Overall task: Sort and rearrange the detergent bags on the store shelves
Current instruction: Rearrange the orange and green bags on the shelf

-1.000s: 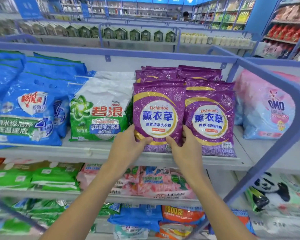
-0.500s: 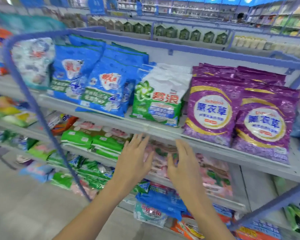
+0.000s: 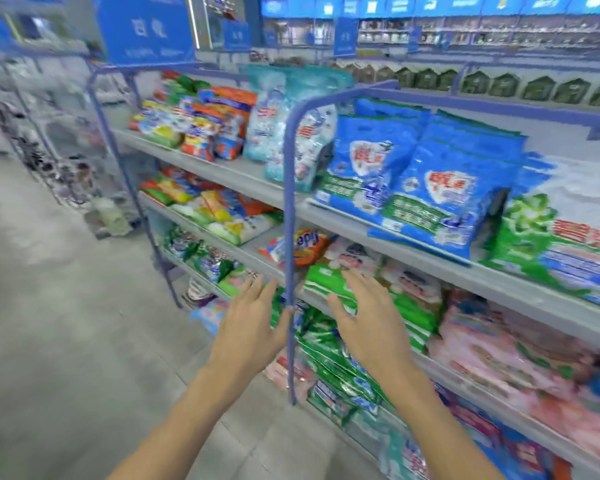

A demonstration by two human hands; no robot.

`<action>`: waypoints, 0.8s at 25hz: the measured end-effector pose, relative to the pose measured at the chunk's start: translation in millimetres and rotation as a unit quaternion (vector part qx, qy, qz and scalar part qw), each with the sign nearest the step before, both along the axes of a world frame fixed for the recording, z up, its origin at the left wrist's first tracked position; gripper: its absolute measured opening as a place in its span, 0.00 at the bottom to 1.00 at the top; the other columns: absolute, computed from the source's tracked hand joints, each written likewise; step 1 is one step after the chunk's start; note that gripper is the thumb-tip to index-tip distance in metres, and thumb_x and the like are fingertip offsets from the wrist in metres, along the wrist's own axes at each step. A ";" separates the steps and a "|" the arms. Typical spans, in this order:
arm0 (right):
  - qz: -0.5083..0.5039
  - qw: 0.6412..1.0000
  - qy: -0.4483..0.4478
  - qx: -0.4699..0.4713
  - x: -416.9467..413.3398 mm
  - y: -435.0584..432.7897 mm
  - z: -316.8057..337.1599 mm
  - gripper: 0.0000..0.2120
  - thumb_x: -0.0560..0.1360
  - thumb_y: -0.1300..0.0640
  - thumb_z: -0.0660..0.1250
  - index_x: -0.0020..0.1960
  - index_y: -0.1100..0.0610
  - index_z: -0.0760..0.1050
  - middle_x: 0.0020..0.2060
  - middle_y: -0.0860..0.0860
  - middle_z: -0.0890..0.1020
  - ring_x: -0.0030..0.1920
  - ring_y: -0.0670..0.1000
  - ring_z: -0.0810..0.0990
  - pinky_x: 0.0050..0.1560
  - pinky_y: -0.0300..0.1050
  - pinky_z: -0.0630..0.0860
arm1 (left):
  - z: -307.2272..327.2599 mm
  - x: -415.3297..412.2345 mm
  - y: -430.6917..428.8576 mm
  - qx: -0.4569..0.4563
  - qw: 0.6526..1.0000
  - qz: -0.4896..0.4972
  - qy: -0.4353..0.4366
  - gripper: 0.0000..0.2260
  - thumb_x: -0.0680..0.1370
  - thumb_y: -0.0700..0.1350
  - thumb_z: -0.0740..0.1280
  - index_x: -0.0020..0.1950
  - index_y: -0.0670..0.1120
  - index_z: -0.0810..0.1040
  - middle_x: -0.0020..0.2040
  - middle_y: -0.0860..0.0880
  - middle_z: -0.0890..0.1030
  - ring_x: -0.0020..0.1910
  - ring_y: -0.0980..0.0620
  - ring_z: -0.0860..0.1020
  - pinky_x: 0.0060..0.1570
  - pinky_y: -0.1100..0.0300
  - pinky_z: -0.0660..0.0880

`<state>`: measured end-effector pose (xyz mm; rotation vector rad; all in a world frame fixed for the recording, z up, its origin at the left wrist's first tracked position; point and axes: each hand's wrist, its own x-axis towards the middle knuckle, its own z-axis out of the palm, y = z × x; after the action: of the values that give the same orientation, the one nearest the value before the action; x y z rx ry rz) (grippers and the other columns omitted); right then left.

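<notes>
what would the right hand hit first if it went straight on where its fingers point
Probably the green bag stack; the open right hand points straight at it, though depth is unclear and the gap between them is hard to judge.

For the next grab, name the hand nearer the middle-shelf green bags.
Right. The right hand is in front of the green bags; the left hand is left of the post.

Blue frame post [image 3: 289, 237] stands before packed shelves [image 3: 229, 174].
</notes>
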<state>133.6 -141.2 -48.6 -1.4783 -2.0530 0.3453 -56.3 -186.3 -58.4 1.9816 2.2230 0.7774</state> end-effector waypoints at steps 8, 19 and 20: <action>0.052 0.997 0.015 -0.054 -119.7 46.1 -2.4 0.26 0.83 0.41 0.60 0.78 0.50 0.67 0.75 0.44 0.70 0.77 0.47 0.64 0.75 0.44 0.61 | -3.0 -133.6 30.5 0.008 0.997 0.060 -0.041 0.27 0.82 0.57 0.63 0.79 0.50 0.65 0.79 0.49 0.66 0.79 0.47 0.63 0.73 0.49 0.66; 0.084 0.991 0.070 -0.075 -282.5 202.1 5.8 0.25 0.82 0.42 0.62 0.77 0.49 0.66 0.74 0.47 0.71 0.74 0.48 0.66 0.72 0.45 0.63 | 4.2 -286.7 161.4 -0.007 0.994 0.101 -0.047 0.27 0.82 0.57 0.62 0.80 0.49 0.64 0.80 0.51 0.64 0.79 0.52 0.61 0.75 0.56 0.61; 0.086 0.990 0.075 -0.080 -297.3 214.9 7.6 0.25 0.82 0.42 0.62 0.77 0.48 0.66 0.74 0.47 0.71 0.74 0.48 0.66 0.72 0.46 0.63 | 5.3 -301.3 171.8 -0.004 0.993 0.106 -0.050 0.27 0.82 0.57 0.62 0.79 0.49 0.65 0.80 0.51 0.64 0.79 0.52 0.62 0.74 0.56 0.62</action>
<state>-163.8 73.7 -41.0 -1.3233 -2.0748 0.6841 -357.6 -14.5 -53.1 1.6807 2.3986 0.8662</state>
